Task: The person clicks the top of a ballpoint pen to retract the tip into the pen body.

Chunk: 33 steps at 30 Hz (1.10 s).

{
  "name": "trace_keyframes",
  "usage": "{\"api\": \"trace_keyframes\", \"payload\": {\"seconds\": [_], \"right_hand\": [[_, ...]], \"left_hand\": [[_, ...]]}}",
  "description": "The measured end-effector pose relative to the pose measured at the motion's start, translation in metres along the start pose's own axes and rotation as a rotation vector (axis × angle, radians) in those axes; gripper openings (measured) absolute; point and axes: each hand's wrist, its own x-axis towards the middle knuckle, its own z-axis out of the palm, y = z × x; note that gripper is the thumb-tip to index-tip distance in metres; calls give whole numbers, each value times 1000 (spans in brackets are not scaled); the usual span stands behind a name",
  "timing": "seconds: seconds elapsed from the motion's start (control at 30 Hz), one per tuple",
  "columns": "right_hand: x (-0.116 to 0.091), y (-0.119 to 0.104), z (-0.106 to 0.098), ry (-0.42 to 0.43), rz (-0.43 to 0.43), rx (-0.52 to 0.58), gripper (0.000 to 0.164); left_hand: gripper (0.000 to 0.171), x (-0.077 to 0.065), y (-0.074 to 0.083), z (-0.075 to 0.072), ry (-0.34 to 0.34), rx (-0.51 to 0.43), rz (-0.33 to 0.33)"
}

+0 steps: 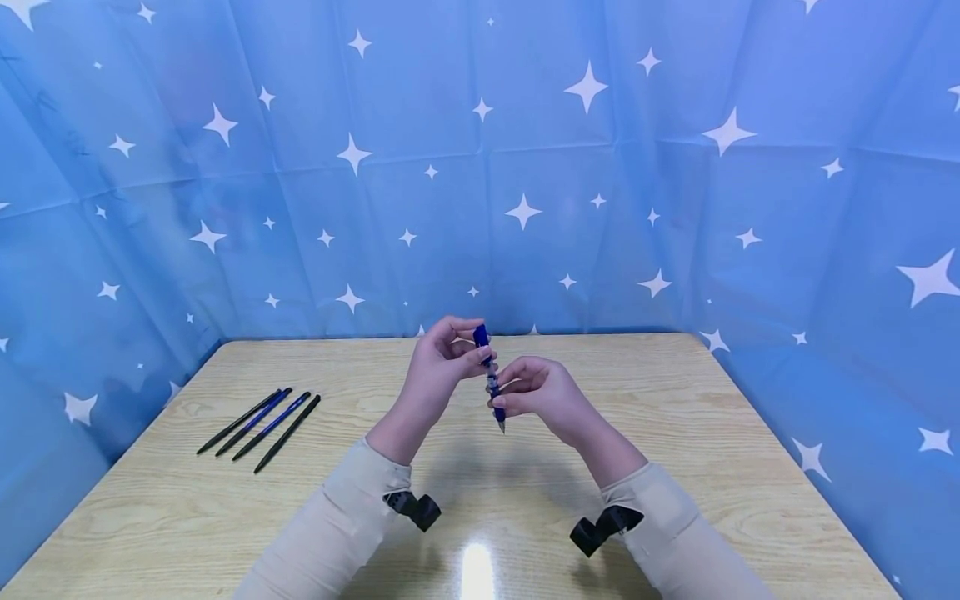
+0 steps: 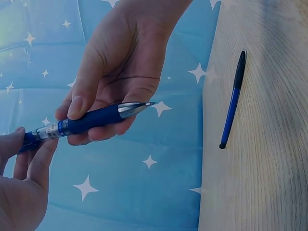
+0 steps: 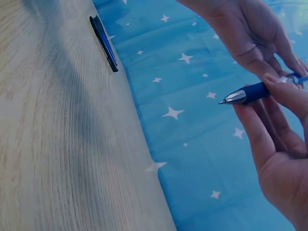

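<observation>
A blue pen [image 1: 492, 385] with a silver tip and a clear middle section is held above the table between both hands. My left hand [image 1: 438, 362] pinches its blue upper end between thumb and fingers. Lower down, my right hand [image 1: 546, 396] pinches the dark blue grip between thumb and fingers. The tip points down toward the table in the head view. In the left wrist view the silver tip [image 2: 134, 109] sticks out past the right hand's fingers. The right wrist view shows the pen's grip [image 3: 256, 91], while the upper end is partly hidden by the fingers.
Several black and blue pens [image 1: 272, 425] lie side by side at a slant on the left of the wooden table [image 1: 660, 400]. A blue curtain [image 1: 450, 208] with white stars hangs behind and around it. Each sleeve carries a small black camera [image 1: 414, 509].
</observation>
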Motion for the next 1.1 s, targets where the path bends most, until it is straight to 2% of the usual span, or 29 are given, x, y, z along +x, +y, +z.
{"api": "trace_keyframes", "payload": {"seconds": [0.3, 0.43, 0.6, 0.9, 1.1], "right_hand": [[-1, -6, -4, -79, -1, 26, 19], [-2, -8, -8, -121, 7, 21, 20], [-2, -8, -16, -131, 46, -2, 25], [2, 1, -31, -137, 110, -127, 44], [3, 12, -36, -154, 194, -208, 49]], "left_hand": [[43, -2, 4, -3, 12, 41, 7], [50, -5, 6, -10, -11, 113, -3], [58, -7, 5, -22, -56, 235, 0], [68, -15, -2, -44, -97, 389, -22], [70, -23, -7, -54, -132, 488, -63]]}}
